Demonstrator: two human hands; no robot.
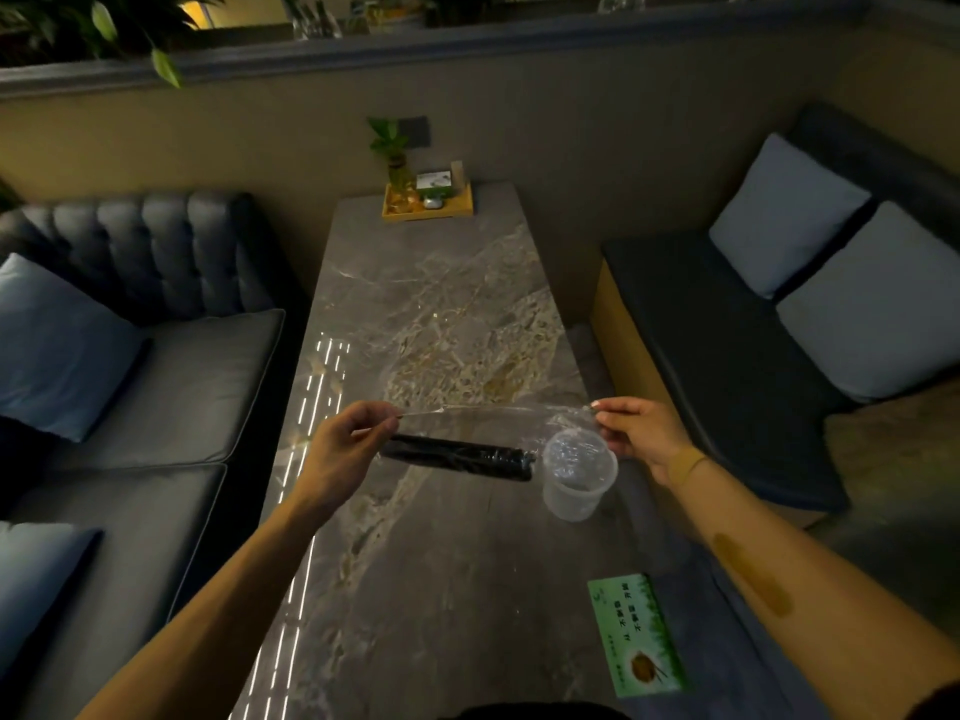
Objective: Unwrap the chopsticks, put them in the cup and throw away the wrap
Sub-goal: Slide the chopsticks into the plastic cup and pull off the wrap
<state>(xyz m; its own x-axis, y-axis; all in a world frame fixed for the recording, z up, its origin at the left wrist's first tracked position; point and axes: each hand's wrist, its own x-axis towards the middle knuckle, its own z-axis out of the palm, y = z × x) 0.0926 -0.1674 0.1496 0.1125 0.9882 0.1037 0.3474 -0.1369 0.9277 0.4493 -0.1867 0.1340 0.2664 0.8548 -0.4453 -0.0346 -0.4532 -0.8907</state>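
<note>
Chopsticks (457, 456) lying dark on the table (441, 589), below and between both hands, seemingly wrapped. Clear wrap (493, 413) stretched taut above, pinched by left hand (343, 449) at one end, right hand (641, 433) at the other. Flimsy, slippery film, likely clingy; best held at corners. Cup (577, 475) just under right hand, light, easily tipped.

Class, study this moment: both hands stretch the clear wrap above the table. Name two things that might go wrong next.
1. The chopsticks lie loose in the wrap stretched between the left hand and right hand; they may roll out onto the table.
2. The light cup stands right beside the bundle's end; a swing might tip it.
</note>
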